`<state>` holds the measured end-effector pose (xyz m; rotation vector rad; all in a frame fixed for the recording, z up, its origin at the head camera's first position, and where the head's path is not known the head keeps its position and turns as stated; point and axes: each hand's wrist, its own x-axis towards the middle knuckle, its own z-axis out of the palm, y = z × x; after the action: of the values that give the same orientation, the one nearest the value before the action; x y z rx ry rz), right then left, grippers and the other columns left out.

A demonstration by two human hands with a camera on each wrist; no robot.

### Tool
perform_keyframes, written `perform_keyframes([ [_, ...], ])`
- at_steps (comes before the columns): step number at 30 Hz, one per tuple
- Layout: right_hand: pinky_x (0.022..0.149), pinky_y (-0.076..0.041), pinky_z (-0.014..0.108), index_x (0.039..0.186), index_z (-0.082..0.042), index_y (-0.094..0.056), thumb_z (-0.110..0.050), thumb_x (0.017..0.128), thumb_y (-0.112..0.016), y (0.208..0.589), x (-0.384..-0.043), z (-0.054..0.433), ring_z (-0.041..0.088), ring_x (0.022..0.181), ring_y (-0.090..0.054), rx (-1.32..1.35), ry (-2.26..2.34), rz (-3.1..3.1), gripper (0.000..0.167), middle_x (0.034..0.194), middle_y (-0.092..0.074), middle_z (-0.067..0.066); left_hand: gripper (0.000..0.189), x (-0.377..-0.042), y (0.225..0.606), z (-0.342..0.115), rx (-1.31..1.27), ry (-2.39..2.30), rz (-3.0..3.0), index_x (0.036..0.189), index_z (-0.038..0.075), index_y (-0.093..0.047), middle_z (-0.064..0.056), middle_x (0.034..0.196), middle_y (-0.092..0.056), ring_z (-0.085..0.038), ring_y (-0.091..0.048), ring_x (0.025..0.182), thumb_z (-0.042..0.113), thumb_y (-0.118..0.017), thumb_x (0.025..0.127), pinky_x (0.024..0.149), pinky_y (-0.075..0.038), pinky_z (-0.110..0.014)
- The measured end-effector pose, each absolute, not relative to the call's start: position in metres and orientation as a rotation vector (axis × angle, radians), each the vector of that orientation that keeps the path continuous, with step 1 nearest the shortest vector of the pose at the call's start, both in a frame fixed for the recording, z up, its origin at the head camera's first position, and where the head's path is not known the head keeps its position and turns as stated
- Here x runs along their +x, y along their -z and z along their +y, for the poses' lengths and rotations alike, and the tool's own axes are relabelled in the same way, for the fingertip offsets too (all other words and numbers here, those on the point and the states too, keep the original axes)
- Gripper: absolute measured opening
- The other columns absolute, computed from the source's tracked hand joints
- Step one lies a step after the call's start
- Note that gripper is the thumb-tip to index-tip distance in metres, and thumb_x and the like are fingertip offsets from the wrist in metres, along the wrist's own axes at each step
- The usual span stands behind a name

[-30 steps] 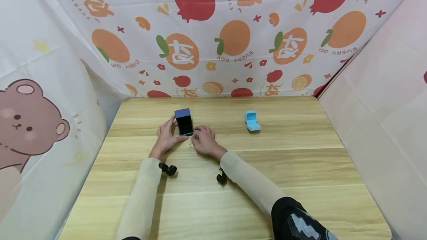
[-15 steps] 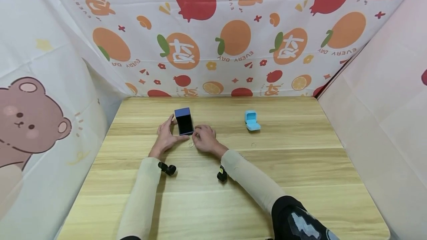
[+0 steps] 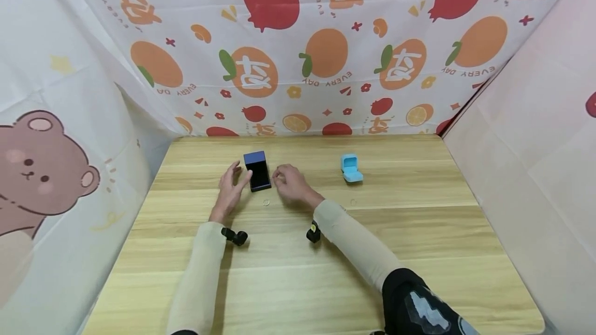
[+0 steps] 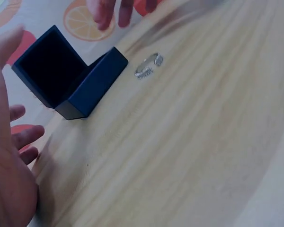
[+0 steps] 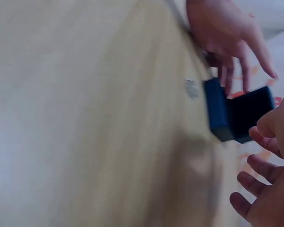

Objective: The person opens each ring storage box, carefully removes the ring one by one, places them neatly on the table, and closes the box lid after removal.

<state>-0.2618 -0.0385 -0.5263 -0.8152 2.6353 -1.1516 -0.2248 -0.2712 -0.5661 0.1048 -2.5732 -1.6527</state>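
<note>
A dark blue ring box point(image 3: 261, 176) stands with its lid up on the wooden table; its black inside faces me. Left of it is my left hand point(image 3: 229, 188), fingers spread, the thumb close to the box's left side; whether it touches cannot be told. My right hand point(image 3: 292, 184) hovers just right of the box with loosely bent fingers and nothing between them. On the table in front of the box lies a silver open ring point(image 4: 144, 73) with leaf-like ends. In the right wrist view, my right-hand fingers point(image 5: 255, 184) are apart from the box.
A light blue ring box point(image 3: 351, 169) stands with its lid up farther right. A faint small ring point(image 3: 353, 202) lies in front of it. Fruit-print cloth point(image 3: 326, 56) hangs behind the table's back edge, and pale cloth covers both sides.
My left thumb has lifted from the box's front edge to its left side. The right hand has drawn slightly right and away from the box. The ring and both boxes stay about in place.
</note>
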Motion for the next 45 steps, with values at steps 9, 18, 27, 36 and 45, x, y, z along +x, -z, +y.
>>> perform_keyframes([
  [9,0.119,-0.032,0.059,0.134,-0.008,-0.061,-0.023,0.104,-0.049,0.476,-0.279,-0.017,0.033,0.143,-0.045,-0.771,1.179,2.722,0.035,0.147,-0.057,0.012,0.062,-0.229,0.539,-0.274,0.168,1.599,-2.317,0.154,0.009,-0.038,-0.022,0.153,-0.045,-0.038,-0.04,0.143,0.048,-0.044,0.106,0.12,-0.029,-0.058],
  [18,0.12,-0.023,0.067,0.146,-0.011,-0.052,-0.028,0.106,-0.048,0.436,-0.288,0.008,0.034,0.151,-0.034,-0.728,1.184,2.799,0.045,0.158,-0.046,0.011,0.063,-0.237,0.487,-0.247,0.058,1.301,-2.444,0.153,0.006,-0.04,-0.02,0.154,-0.045,-0.044,-0.031,0.148,0.05,-0.039,0.107,0.12,-0.014,-0.067],
  [27,0.121,-0.014,0.064,0.15,-0.014,-0.047,-0.032,0.105,-0.046,0.421,-0.294,0.028,0.035,0.152,-0.027,-0.64,1.187,2.855,0.049,0.162,-0.04,0.009,0.061,-0.247,0.466,-0.214,-0.078,1.08,-2.527,0.156,0.007,-0.036,-0.022,0.158,-0.04,-0.044,-0.028,0.149,0.044,-0.039,0.108,0.119,-0.015,-0.067],
  [36,0.123,-0.011,0.063,0.153,-0.017,-0.044,-0.039,0.106,-0.044,0.42,-0.299,0.043,0.035,0.157,-0.016,-0.541,1.098,2.945,0.052,0.17,-0.021,0.01,0.063,-0.254,0.462,-0.18,-0.143,0.89,-2.639,0.159,0.012,-0.031,-0.017,0.163,-0.034,-0.041,-0.018,0.154,0.047,-0.036,0.107,0.121,-0.009,-0.066],
  [45,0.123,-0.011,0.064,0.153,-0.015,-0.041,-0.039,0.106,-0.041,0.424,-0.298,0.051,0.037,0.156,-0.016,-0.501,0.992,3.014,0.054,0.168,-0.023,0.014,0.063,-0.257,0.462,-0.15,-0.161,0.71,-2.714,0.159,0.011,-0.03,-0.014,0.164,-0.033,-0.041,-0.016,0.155,0.048,-0.035,0.108,0.121,-0.009,-0.068],
])
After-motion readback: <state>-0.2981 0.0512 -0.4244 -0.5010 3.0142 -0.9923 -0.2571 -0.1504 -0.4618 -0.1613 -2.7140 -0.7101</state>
